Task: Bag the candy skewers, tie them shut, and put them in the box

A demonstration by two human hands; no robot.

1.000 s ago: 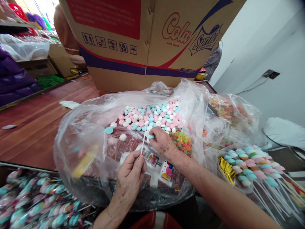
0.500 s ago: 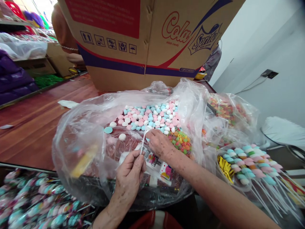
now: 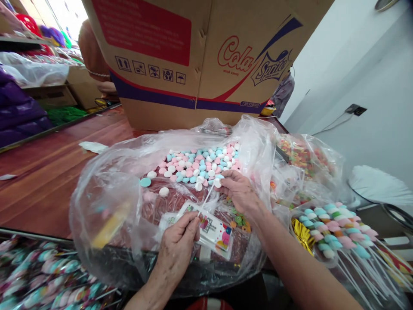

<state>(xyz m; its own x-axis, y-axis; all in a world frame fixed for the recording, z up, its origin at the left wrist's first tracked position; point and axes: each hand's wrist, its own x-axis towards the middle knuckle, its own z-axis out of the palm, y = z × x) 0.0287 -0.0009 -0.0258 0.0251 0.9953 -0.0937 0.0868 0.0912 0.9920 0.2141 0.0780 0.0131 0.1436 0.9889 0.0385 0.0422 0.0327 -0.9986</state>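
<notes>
My left hand point(image 3: 178, 241) pinches the lower end of a thin white stick point(image 3: 205, 200), which slants up to the right. At its upper end, my right hand point(image 3: 240, 191) holds a white marshmallow-like candy point(image 3: 217, 183) between thumb and fingertips. Whether the stick's tip has gone into the candy I cannot tell. Behind the hands lies a spread of pink, white and blue candies point(image 3: 190, 165) on clear plastic. Small ring-shaped candies point(image 3: 239, 219) show partly under my right forearm. A printed white packet point(image 3: 214, 234) rests just right of my left hand.
A large cardboard box point(image 3: 161, 92) stands at the back. On the right, a container point(image 3: 332, 258) holds finished candy sticks point(image 3: 338, 228) beside bagged gummies point(image 3: 300, 153). Wrapped candy sticks point(image 3: 51, 275) fill the lower left. Another person's arm point(image 3: 105, 86) shows behind the box.
My right hand has moved right and slightly back, now showing the white candy in its fingers. The stick has tilted further right. The view has shifted slightly.
</notes>
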